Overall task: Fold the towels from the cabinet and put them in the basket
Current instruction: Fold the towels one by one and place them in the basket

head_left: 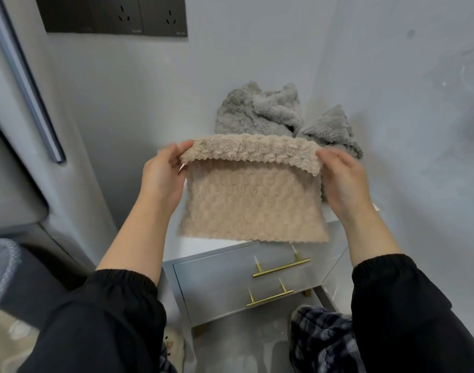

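Note:
A fluffy beige towel hangs in front of me above the small cabinet's white top, its upper edge rolled over toward me. My left hand pinches the towel's upper left corner, and my right hand grips the upper right corner. Behind it a crumpled grey towel lies in a heap on the cabinet top against the wall. At the far left edge a mesh basket shows with pale cloth below it.
The grey cabinet has two drawers with gold bar handles, both closed. A wall corner stands right behind the cabinet, with black sockets up high. A grey door frame runs along the left. My legs in checked trousers are below.

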A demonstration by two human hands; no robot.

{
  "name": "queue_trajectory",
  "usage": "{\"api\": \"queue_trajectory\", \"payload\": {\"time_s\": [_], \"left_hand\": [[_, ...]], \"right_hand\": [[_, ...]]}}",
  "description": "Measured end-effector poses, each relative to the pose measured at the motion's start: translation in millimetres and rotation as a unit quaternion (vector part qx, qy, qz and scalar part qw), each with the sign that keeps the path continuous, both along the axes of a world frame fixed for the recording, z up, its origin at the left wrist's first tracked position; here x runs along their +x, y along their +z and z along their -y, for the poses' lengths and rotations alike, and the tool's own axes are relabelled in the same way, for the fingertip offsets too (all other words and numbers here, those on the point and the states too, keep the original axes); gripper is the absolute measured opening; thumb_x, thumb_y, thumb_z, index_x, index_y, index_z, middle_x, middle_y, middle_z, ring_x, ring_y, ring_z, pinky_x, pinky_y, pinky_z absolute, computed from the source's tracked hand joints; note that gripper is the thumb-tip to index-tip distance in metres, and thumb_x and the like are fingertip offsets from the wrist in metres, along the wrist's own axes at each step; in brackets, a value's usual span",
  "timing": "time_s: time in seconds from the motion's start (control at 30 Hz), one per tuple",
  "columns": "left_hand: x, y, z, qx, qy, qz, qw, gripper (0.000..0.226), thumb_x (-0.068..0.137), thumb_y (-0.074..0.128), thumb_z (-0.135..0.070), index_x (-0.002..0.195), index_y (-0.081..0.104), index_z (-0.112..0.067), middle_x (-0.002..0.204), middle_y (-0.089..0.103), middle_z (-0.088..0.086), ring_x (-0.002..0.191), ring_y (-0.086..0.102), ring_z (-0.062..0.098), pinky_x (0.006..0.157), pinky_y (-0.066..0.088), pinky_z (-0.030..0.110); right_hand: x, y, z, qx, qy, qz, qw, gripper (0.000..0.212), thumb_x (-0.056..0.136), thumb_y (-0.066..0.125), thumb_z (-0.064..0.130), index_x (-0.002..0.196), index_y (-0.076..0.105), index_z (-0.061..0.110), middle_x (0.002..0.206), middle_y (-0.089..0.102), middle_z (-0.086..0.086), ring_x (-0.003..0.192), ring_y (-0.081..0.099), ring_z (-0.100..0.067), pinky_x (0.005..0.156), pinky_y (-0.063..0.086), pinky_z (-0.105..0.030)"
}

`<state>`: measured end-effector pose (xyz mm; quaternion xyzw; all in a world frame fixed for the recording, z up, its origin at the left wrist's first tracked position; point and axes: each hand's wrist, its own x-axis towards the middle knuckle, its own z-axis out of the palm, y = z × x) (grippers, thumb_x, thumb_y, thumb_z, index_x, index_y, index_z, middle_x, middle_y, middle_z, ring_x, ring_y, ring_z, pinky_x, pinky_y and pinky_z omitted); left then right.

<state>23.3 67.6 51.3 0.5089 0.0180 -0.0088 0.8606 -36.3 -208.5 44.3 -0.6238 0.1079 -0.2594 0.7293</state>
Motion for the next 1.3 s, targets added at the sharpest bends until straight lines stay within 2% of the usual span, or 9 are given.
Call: {"api": "queue_trajectory", "payload": {"time_s": [0.17, 0.33, 0.43, 0.63, 0.77, 0.93, 1.0, 1.13, 1.3], "left_hand": [[-3.6, -12.8, 2.7, 0.048, -0.003, -0.111, 0.993, 0.017, 0.093, 0.052, -0.011, 0.087, 0.067, -0.007, 0.087, 0.063, 0.004, 0.08, 0.06, 0.016, 0.075, 0.055, 0.028], [-7.4, -17.0, -1.0, 0.192, -0.011, -0.129, 0.973, 0.011, 0.088, 0.06, -0.004, 0.088, 0.07, -0.008, 0.082, 0.058, 0.006, 0.07, 0.058, 0.017, 0.054, 0.056, 0.022], [-12.9, -18.3, -2.1, 0.282, -0.02, -0.11, 0.953, 0.022, 0.09, 0.052, 0.003, 0.082, 0.069, -0.008, 0.072, 0.053, 0.007, 0.061, 0.053, 0.016, 0.05, 0.055, 0.021], [-19.6, -21.9, -11.9, 0.462, -0.064, -0.09, 0.88, 0.029, 0.087, 0.049, 0.008, 0.083, 0.071, -0.009, 0.078, 0.059, 0.009, 0.067, 0.058, 0.019, 0.065, 0.057, 0.028], [-22.4, -24.1, -15.6, 0.53, -0.097, -0.071, 0.84, 0.029, 0.084, 0.051, 0.008, 0.074, 0.069, -0.012, 0.07, 0.059, 0.008, 0.063, 0.058, 0.019, 0.053, 0.053, 0.022], [-17.8, -17.7, -19.1, 0.495, -0.109, -0.059, 0.86, 0.031, 0.085, 0.048, 0.011, 0.077, 0.068, -0.01, 0.073, 0.055, 0.009, 0.066, 0.058, 0.018, 0.051, 0.055, 0.019], [-17.4, -16.7, -20.6, 0.505, -0.125, -0.055, 0.852, 0.031, 0.085, 0.048, 0.012, 0.079, 0.068, -0.01, 0.073, 0.055, 0.008, 0.066, 0.058, 0.018, 0.051, 0.054, 0.02], [-20.7, -17.5, -19.4, 0.565, -0.182, -0.058, 0.802, 0.027, 0.083, 0.05, 0.011, 0.085, 0.069, -0.007, 0.07, 0.054, 0.007, 0.062, 0.057, 0.016, 0.054, 0.054, 0.022], [-20.7, -15.4, -21.4, 0.706, -0.209, -0.031, 0.676, 0.015, 0.077, 0.064, -0.006, 0.067, 0.07, -0.015, 0.077, 0.066, -0.001, 0.07, 0.056, 0.015, 0.062, 0.045, 0.023]], "right_hand": [[-7.2, -11.3, 6.5, 0.01, -0.03, -0.157, 0.987, 0.022, 0.086, 0.058, -0.006, 0.077, 0.064, 0.014, 0.083, 0.06, -0.006, 0.075, 0.058, -0.017, 0.057, 0.051, -0.024], [-25.5, -7.2, 8.0, 0.069, 0.005, -0.176, 0.982, 0.02, 0.09, 0.051, -0.006, 0.082, 0.058, 0.011, 0.084, 0.056, -0.009, 0.043, 0.061, -0.012, 0.043, 0.049, -0.017], [-41.3, -10.2, 6.2, 0.012, 0.04, -0.23, 0.972, 0.019, 0.089, 0.053, -0.007, 0.083, 0.059, 0.011, 0.081, 0.058, -0.008, 0.049, 0.062, -0.015, 0.044, 0.051, -0.019], [-52.3, -22.9, 1.2, -0.101, 0.054, -0.3, 0.947, 0.02, 0.084, 0.059, -0.01, 0.083, 0.061, 0.009, 0.079, 0.054, -0.008, 0.063, 0.053, -0.016, 0.044, 0.054, -0.021], [-52.1, -32.7, 0.8, -0.124, 0.048, -0.314, 0.94, 0.023, 0.082, 0.06, -0.012, 0.079, 0.06, 0.01, 0.086, 0.055, -0.013, 0.063, 0.053, -0.019, 0.044, 0.054, -0.024], [-56.0, -24.7, 6.5, -0.076, 0.072, -0.278, 0.955, 0.022, 0.083, 0.059, -0.012, 0.081, 0.06, 0.009, 0.085, 0.055, -0.013, 0.069, 0.056, -0.019, 0.053, 0.057, -0.028], [-57.7, -20.4, 9.6, -0.051, 0.096, -0.267, 0.958, 0.022, 0.084, 0.057, -0.012, 0.082, 0.059, 0.009, 0.081, 0.057, -0.011, 0.068, 0.057, -0.018, 0.053, 0.057, -0.027], [-56.4, -23.5, 13.2, -0.151, 0.107, -0.334, 0.924, 0.022, 0.082, 0.058, -0.014, 0.082, 0.058, 0.008, 0.074, 0.053, -0.011, 0.061, 0.053, -0.019, 0.052, 0.056, -0.029], [-54.4, -31.5, 11.5, -0.261, 0.091, -0.382, 0.882, 0.019, 0.08, 0.065, -0.008, 0.079, 0.054, 0.008, 0.069, 0.057, -0.008, 0.055, 0.055, -0.018, 0.048, 0.052, -0.027]]}}
